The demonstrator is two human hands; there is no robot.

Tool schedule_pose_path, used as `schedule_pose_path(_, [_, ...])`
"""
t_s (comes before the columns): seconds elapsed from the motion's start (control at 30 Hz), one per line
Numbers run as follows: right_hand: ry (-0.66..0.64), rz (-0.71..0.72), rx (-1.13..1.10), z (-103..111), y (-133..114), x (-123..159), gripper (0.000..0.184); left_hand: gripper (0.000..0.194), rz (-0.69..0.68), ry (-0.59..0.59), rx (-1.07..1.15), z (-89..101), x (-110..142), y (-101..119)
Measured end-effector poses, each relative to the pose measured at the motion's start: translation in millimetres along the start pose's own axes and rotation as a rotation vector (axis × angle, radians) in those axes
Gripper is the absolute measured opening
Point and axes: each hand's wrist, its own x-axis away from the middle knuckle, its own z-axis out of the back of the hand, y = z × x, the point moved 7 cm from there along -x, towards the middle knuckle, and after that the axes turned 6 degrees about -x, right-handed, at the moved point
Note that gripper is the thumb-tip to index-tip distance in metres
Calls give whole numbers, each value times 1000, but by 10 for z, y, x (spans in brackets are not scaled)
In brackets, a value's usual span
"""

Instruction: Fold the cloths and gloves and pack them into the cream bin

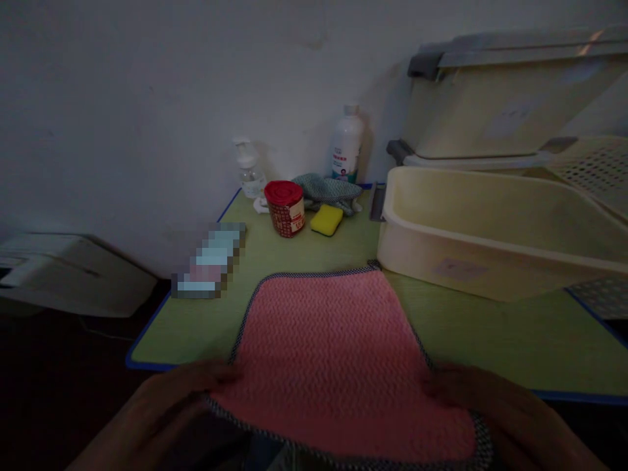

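A pink cleaning cloth with a black-and-white checked edge is spread over the front of the table. Its near part hangs past the table's front edge. At the cloth's left side my left hand grips the edge, fingertips on top of the fabric. My right hand pinches the opposite edge in the same way, so the near part stays stretched between both hands. The thumbs are mostly hidden in shadow. Beyond the cloth lie a yellow sponge and a red roll of bags with a paper label.
The green table has a blue rim. A cream plastic bin stands at the right, with a lidded box behind. A white bottle, a pump bottle and a crumpled blue-grey cloth are by the wall. A pixelated item lies left.
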Motion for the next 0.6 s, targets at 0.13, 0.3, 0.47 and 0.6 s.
schedule_pose_path(0.13, [106,-100,-9,105,-79,-352,24,27,123,20,-12,86,-154,44])
schedule_pose_path(0.3, [68,-320,-163,-44,75,-701,25,33,126,109,39,179,-582,294])
schedule_pose_path(0.47, [113,-498,-145,-145,242,-777,21,31,129,57,12,161,-873,410])
schedule_pose_path(0.6, [170,-616,-163,-125,322,-745,17,29,164,22,-28,155,-1022,426])
